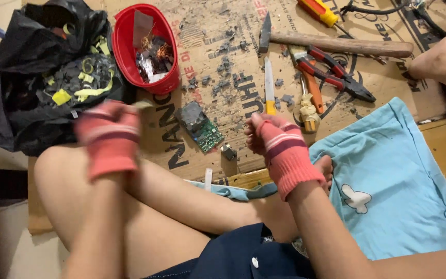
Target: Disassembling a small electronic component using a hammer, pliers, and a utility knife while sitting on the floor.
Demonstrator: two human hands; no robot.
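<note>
My left hand (110, 135) is blurred, fingers seemingly pinching a small scrap toward the black bag (37, 77); my right hand (277, 142) is curled shut, apparently empty; the circuit board (201, 127) lies between them; bare fingertips risk cuts from its edges.

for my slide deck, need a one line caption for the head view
Gloved left hand and right hand above cardboard strewn with tools.

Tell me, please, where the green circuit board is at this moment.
In the head view, the green circuit board lies on the cardboard sheet near the middle, below the red bowl and between the left hand and right hand.
</note>
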